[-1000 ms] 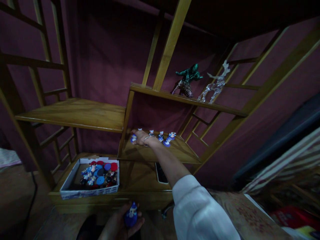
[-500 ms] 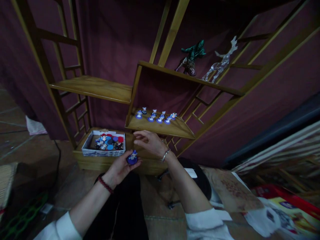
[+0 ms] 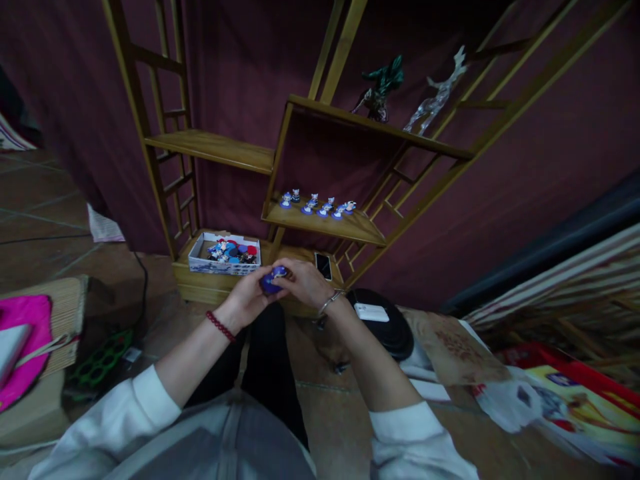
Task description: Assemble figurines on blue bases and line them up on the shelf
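A small figurine on a round blue base point(image 3: 273, 280) is held between my hands, in front of the wooden shelf unit. My left hand point(image 3: 249, 298) has its fingers closed around the base from the left. From the right, my right hand point(image 3: 305, 283) pinches the figurine's upper part, and its fingers hide some of it. Beyond my hands, several similar figurines point(image 3: 324, 209) stand in rows on a small shelf point(image 3: 345, 230). To the left, a white box point(image 3: 225, 268) holds a jumble of figurines and coloured round bases.
A phone point(image 3: 323, 266) lies on the bottom board right of my hands. Above stand a dark green figure point(image 3: 383, 87) and a clear deer statue point(image 3: 437, 97). A round black stool point(image 3: 383, 323) and a plastic bag point(image 3: 510, 400) are at the right. A green openwork tray point(image 3: 103, 363) lies on the floor.
My right hand, open and apart before, has come down onto the figurine in my left hand and grips it. The camera view has shifted, showing more of the floor at left.
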